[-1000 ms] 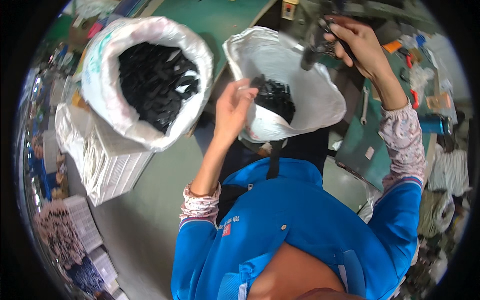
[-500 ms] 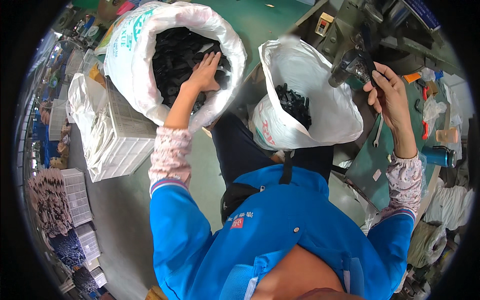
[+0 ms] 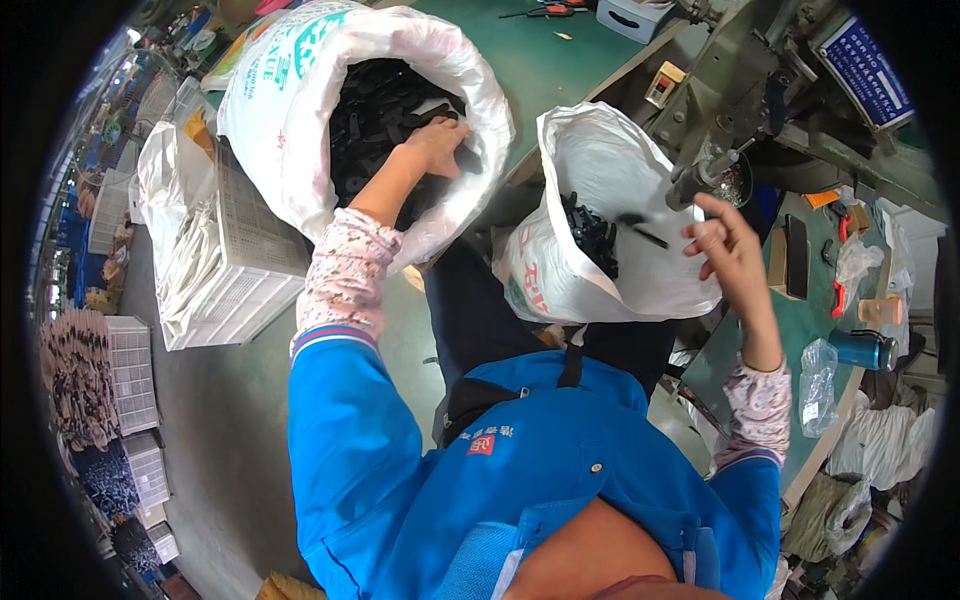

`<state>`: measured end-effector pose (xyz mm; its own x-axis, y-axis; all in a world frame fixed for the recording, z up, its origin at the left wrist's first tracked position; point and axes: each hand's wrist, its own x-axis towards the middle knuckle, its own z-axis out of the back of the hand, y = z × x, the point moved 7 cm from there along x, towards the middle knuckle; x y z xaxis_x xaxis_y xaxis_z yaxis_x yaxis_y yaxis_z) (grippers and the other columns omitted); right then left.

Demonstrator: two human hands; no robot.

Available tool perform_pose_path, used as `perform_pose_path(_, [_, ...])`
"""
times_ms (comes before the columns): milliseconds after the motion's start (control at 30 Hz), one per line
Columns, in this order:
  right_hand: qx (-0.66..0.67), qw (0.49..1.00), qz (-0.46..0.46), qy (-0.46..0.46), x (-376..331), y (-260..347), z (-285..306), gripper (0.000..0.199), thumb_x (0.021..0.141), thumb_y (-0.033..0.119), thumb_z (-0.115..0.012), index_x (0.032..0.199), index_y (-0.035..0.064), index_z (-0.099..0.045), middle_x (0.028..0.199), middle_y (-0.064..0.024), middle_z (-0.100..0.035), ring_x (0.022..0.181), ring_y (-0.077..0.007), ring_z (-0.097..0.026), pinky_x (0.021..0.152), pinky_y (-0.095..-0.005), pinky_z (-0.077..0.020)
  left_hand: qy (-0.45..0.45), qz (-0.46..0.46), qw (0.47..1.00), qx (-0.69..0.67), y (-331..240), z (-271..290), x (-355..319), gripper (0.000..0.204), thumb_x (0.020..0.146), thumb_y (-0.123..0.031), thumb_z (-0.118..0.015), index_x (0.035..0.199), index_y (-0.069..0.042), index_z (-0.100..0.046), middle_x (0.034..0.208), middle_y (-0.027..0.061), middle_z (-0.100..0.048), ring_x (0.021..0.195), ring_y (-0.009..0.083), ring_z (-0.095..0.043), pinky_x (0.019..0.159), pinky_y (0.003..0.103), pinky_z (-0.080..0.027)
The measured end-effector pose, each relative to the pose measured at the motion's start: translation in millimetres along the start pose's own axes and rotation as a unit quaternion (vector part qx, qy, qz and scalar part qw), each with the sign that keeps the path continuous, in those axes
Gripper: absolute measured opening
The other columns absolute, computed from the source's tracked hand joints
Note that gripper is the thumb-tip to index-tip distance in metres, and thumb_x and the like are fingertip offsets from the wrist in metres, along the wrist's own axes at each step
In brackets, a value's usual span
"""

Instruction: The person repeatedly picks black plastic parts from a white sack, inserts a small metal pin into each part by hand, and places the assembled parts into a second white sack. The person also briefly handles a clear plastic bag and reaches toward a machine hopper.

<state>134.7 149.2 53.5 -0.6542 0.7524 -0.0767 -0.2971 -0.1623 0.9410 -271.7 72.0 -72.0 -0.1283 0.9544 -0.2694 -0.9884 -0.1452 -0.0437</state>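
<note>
Down inside the big white sack (image 3: 300, 130), left hand (image 3: 437, 143) sits palm-down on the black parts (image 3: 375, 115), fingers curled into the pile. Can't tell if it has closed on anything. Sack is open at the top, rim rolled back, standing on the floor to the person's left.

Right hand (image 3: 722, 243) is up over the smaller white plastic bag (image 3: 600, 230), fingers loosely spread, not clamped on anything. A thin black piece (image 3: 640, 232) sits just off its fingertips above the bag opening; contact unclear. More black parts (image 3: 590, 232) lie bunched inside that bag, which rests in the lap area against the dark trousers.

Just beyond the right hand: grey machine (image 3: 740, 90) on the green workbench (image 3: 540, 60), metal head close to the fingers. Right edge of bench has a blue cylindrical bottle (image 3: 865, 348) and a clear bag (image 3: 818, 385). White slatted crate (image 3: 235, 250) stands against the sack on its left. Blue jacket sleeves, patterned cuffs on both arms.
</note>
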Motion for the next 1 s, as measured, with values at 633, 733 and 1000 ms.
perform_pose_path(633, [0.166, 0.985, -0.039, -0.035, -73.5, -70.3, -52.2, 0.033, 0.096, 0.019, -0.053, 0.122, -0.0021, -0.055, 0.092, -0.0098, -0.066, 0.074, -0.0106, -0.062, 0.055, -0.0187, -0.0456, -0.312, 0.166, 0.912, -0.208, 50.9, 29.9, -74.2, 0.028, 0.076, -0.014, -0.065, 0.100, -0.007, -0.053, 0.088, 0.0204, -0.065, 0.085, 0.0404, -0.063, 0.072, 0.044, -0.050])
perform_pose_path(733, [0.185, 0.982, -0.044, -0.024, -71.7, -72.1, -57.7, 0.033, 0.096, 0.020, -0.054, 0.121, -0.0013, -0.056, 0.093, -0.0091, -0.066, 0.076, -0.0093, -0.061, 0.055, -0.0180, -0.0453, -0.525, 0.136, 0.776, -0.322, 116.8, 9.0, -97.4, 0.033, 0.076, -0.017, -0.068, 0.104, -0.006, -0.055, 0.092, 0.0142, -0.064, 0.082, 0.0282, -0.063, 0.072, 0.037, -0.049])
perform_pose_path(1000, [0.192, 0.980, -0.055, -0.003, -67.3, -67.0, -74.4, 0.031, 0.097, 0.019, -0.053, 0.120, -0.0005, -0.056, 0.093, -0.0079, -0.066, 0.076, -0.0087, -0.061, 0.056, -0.0176, -0.0451, -0.492, 0.238, 0.324, -0.772, 191.4, -88.0, -101.4, 0.040, 0.082, -0.018, -0.069, 0.117, -0.006, -0.055, 0.109, 0.0084, -0.061, 0.093, 0.0230, -0.060, 0.076, 0.036, -0.049])
